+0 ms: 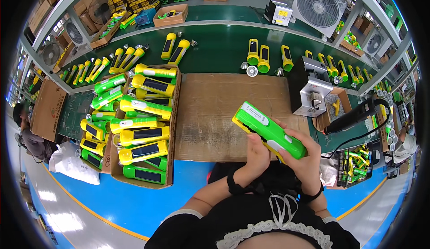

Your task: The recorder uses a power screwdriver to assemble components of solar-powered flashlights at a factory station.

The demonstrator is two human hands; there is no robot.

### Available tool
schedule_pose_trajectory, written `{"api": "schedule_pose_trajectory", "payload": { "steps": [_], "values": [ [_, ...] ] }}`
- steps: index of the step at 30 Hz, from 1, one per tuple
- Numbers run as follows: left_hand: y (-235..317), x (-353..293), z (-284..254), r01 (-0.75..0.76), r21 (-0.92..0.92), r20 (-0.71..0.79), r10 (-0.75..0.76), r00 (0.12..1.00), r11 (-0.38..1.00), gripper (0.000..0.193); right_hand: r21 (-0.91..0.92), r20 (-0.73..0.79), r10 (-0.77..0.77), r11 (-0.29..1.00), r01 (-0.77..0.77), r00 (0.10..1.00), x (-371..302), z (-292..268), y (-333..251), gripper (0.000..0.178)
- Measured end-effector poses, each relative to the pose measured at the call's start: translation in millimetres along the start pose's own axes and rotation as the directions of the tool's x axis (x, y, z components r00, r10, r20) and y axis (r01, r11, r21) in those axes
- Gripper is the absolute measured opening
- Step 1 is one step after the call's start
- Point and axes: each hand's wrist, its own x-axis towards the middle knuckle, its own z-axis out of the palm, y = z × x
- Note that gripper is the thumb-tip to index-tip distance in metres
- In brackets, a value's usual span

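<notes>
Head view: a green-topped workbench is the largest item near the wearer, and on it lies a brown cardboard mat, taken here as the reference for all places. Left of the mat stands an open carton filled with yellow-and-green solar flashlights; right of the mat stands a black-and-silver bench machine, with a black corded power screwdriver beyond it. Held over the near right part of the mat, and tilted, is one flashlight casing, a green half above a yellow half, with a dark gap between them along the left side. Right hand is closed around the near end of this casing, thumb and fingers pressing from opposite sides. Left hand has its thumb at the yellow edge; its other fingers are largely hidden, so whether it pinches the casing cannot be told. Judged by appearance, the casing is light, stiff moulded plastic, smooth enough to slip under a loose hold, and not readily crushed; the thin edges along the gap are assessed as the weaker points. Recommended hold: both long sides at mid-body, keeping the two halves together, with fingertips clear of the gap and of the small pale switch.
</notes>
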Motion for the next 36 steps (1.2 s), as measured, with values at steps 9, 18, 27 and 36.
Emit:
{"api": "schedule_pose_trajectory", "payload": {
  "steps": [9, 18, 27, 36],
  "values": [
    [-6, -6, -9, -0.06, 0.147, 0.058, 0.052, 0.997, 0.987, 0.073, 0.084, 0.003, 0.013, 0.996, -0.013, 1.0, -1, -3, -4, 0.038],
    [-15, -15, -31, -0.119, 0.324, 0.138, 0.077, 0.987, 0.939, 0.05, 0.127, 0.032, 0.018, 0.992, -0.021, 0.999, -2, -6, -5, 0.038],
    [-18, -16, -26, -0.114, 0.302, -0.023, 0.127, 0.992, 0.946, 0.067, -0.032, 0.078, -0.099, 0.994, 0.102, 0.992, -3, 4, -11, 0.037],
    [10, 4, 3, -0.155, -0.283, -0.166, 0.111, 0.98, 0.947, 0.064, 0.107, 0.11, -0.198, 0.977, 0.187, 0.974, -1, 27, 8, 0.041]
  ]
}}
